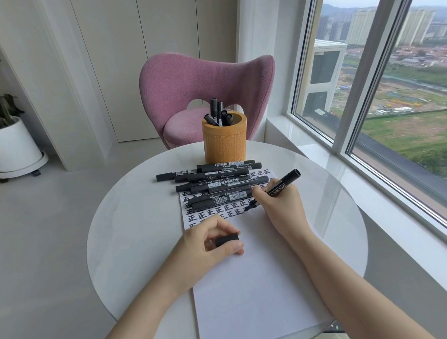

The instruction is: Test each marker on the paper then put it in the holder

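Observation:
My right hand (pixel 280 204) grips an uncapped black marker (pixel 283 184), its tip touching the white paper (pixel 248 293) just below rows of black written characters. My left hand (pixel 211 241) rests on the paper's left part and pinches the marker's black cap (pixel 226 240). Several capped black markers (pixel 219 186) lie in a pile across the paper's far end. Behind them stands an orange cylindrical holder (pixel 224 141) with several black markers (pixel 218 115) sticking out of it.
The round white table (pixel 121 238) carries everything. A pink chair (pixel 192 88) stands behind it. A large window (pixel 402 77) runs along the right, and a potted plant (pixel 2 140) sits on the floor at far left.

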A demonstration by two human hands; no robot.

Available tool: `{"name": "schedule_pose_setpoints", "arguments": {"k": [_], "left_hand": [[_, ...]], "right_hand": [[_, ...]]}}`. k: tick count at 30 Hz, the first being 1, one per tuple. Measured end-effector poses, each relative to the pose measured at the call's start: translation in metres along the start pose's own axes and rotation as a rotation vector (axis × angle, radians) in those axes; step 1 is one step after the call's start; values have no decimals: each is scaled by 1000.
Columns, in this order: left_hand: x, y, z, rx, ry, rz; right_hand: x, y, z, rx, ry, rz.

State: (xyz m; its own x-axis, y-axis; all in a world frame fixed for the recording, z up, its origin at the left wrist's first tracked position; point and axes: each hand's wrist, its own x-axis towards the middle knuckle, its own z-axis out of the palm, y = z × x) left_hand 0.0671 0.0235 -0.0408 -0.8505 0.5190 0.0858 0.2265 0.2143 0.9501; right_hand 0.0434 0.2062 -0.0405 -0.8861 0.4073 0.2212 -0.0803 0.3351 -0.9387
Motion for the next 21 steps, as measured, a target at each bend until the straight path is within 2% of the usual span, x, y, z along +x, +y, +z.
{"name": "schedule_pose_setpoints", "arguments": {"k": [21], "left_hand": [[0, -2, 0, 4, 0, 5]], "right_hand": [[0, 0, -1, 3, 41, -11]]}}
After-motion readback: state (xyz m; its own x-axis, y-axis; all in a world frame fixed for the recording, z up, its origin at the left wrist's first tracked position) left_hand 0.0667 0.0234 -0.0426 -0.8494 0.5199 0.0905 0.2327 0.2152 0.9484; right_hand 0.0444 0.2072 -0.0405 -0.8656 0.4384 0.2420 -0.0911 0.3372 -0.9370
